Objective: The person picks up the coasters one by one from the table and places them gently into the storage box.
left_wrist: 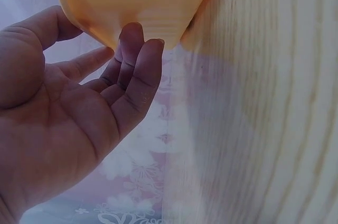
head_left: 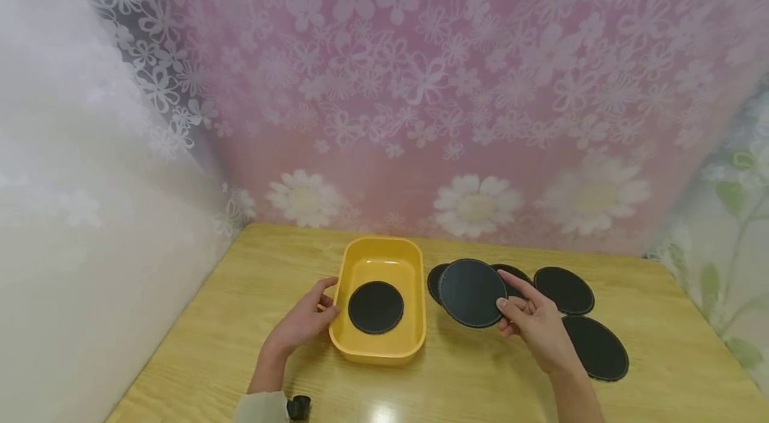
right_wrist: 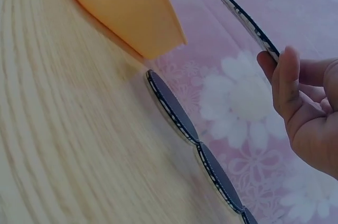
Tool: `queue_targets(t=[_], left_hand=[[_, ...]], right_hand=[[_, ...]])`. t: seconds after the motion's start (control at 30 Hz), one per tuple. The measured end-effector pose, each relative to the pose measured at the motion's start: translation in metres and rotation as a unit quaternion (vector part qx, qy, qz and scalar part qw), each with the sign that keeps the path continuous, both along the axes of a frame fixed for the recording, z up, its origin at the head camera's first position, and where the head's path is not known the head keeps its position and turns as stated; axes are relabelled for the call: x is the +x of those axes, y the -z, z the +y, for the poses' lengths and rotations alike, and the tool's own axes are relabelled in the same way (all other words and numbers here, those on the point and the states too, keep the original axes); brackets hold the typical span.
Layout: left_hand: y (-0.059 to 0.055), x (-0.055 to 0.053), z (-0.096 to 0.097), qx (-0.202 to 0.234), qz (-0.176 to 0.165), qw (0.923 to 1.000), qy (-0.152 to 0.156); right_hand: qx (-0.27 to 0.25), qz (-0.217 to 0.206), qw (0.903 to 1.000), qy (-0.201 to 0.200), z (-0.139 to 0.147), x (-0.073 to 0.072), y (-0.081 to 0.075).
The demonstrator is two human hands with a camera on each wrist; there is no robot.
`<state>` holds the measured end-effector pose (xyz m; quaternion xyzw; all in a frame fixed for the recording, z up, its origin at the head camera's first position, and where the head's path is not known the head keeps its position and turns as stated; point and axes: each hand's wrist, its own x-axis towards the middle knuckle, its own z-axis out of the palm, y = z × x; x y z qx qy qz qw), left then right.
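A yellow rectangular basin [head_left: 378,357] stands on the table, with one round black coaster [head_left: 376,307] lying flat inside. My left hand [head_left: 305,321] holds the basin's left side, thumb at the rim and fingers by the wall; the left wrist view shows this hand [left_wrist: 79,86] palm-side. My right hand [head_left: 533,321] pinches the edge of another black coaster [head_left: 472,293], raised and tilted above the table right of the basin. From the side, the right wrist view shows this held coaster [right_wrist: 248,23] as a thin stitched disc.
Behind the held coaster, two coasters [head_left: 512,279] are partly hidden on the table. Further right lie two more, a rear coaster [head_left: 563,289] and a front coaster [head_left: 596,348]. A flowered cloth [head_left: 420,109] hangs at the table's back edge.
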<state>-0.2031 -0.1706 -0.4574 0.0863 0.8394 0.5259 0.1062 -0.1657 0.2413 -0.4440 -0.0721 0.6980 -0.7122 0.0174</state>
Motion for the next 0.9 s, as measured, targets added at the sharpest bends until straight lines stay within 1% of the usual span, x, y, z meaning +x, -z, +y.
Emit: queue_targets(t=[0.17, 0.23, 0.33, 0.4, 0.5, 0.6, 0.77, 0.9], left_hand=[[0.006, 0.003, -0.003, 0.014, -0.010, 0.9998, 0.013], [0.006, 0.003, -0.003, 0.018, -0.010, 0.9996, 0.017], [0.005, 0.000, -0.002, 0.015, -0.007, 0.9997, 0.020], [0.003, -0.003, 0.000, 0.006, 0.001, 0.9997, 0.023], [0.002, -0.003, 0.000, -0.011, 0.010, 0.9995, 0.026], [0.000, -0.003, 0.001, -0.029, 0.019, 0.9988, 0.035], [-0.002, -0.005, 0.001, -0.043, 0.004, 0.9981, 0.043], [-0.005, -0.010, 0.004, -0.055, 0.001, 0.9968, 0.058]], right_hand=[[-0.001, -0.023, 0.9996, 0.016, -0.006, 0.001, 0.003], [-0.010, -0.027, 0.9993, 0.022, -0.008, 0.001, 0.002], [-0.024, -0.027, 0.9989, 0.029, -0.008, 0.000, 0.000], [-0.032, -0.029, 0.9984, 0.035, -0.008, -0.001, -0.001], [-0.046, -0.034, 0.9978, 0.034, -0.009, -0.001, 0.002], [-0.044, -0.032, 0.9980, 0.032, -0.010, -0.001, 0.002], [-0.014, -0.015, 0.9994, 0.027, -0.014, -0.007, -0.007], [-0.011, -0.016, 0.9993, 0.033, -0.015, -0.010, -0.016]])
